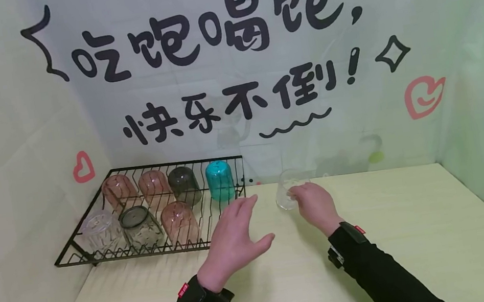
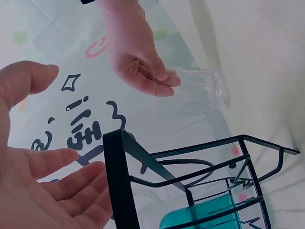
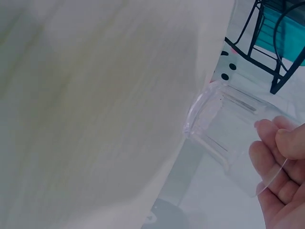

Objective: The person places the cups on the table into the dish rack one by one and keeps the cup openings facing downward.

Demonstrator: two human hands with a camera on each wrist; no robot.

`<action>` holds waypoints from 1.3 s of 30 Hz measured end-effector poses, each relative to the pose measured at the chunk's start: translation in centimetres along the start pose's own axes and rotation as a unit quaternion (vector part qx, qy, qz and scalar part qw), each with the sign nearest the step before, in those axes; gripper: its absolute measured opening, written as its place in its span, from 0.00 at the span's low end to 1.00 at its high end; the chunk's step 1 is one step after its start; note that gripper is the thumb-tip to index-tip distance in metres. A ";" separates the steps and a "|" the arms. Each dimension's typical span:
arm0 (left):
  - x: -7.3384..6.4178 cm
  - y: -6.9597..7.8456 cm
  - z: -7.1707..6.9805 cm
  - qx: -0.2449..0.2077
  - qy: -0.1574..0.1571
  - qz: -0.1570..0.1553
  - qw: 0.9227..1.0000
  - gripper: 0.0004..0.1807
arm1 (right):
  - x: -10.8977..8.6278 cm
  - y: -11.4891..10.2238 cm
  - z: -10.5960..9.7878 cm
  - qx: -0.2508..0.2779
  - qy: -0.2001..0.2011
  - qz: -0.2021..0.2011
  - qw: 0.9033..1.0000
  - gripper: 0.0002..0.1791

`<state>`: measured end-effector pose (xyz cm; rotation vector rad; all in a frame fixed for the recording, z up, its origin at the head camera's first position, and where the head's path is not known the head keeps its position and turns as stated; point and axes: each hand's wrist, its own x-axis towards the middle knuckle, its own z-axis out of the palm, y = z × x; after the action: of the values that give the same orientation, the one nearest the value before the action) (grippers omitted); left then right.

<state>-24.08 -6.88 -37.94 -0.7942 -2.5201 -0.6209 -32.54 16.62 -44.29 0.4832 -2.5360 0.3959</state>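
Note:
A clear glass (image 1: 286,194) stands upright at the back of the table, right of the rack. My right hand (image 1: 317,206) pinches its rim between thumb and fingers, as the right wrist view shows on the glass (image 3: 228,129). My left hand (image 1: 232,245), fingers spread and holding nothing, hovers by the front right corner of the black wire rack (image 1: 154,253). In the left wrist view the left palm (image 2: 43,191) appears beside the rack's frame (image 2: 116,181). Nearest to it on the rack are a teal glass (image 1: 220,181) and a pink glass (image 1: 180,223), both upside down.
Also upside down on the rack are a dark grey glass (image 1: 184,185), a smoky grey glass (image 1: 141,227), a clear glass (image 1: 101,231) and two pink glasses (image 1: 153,183) in the back row. A printed cloth backdrop (image 1: 232,80) encloses the pale wooden table (image 1: 402,231).

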 end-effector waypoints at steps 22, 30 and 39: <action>0.3 0.2 0.2 -0.014 0.017 -0.002 1.000 0.44 | -1.4 -0.7 -2.8 0.117 -0.032 0.113 0.986 0.09; 0.2 0.3 0.3 -0.016 0.020 -0.003 1.000 0.45 | -1.9 -0.9 -3.9 0.144 -0.003 0.117 0.983 0.08; 0.5 0.3 0.3 -0.034 0.046 -0.001 0.998 0.44 | -2.5 -0.9 -5.0 0.196 0.027 0.131 0.971 0.08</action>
<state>-24.29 -6.26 -37.84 -0.7690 -2.4271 -0.7314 -27.94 18.30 -41.40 0.2697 -2.4760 1.0058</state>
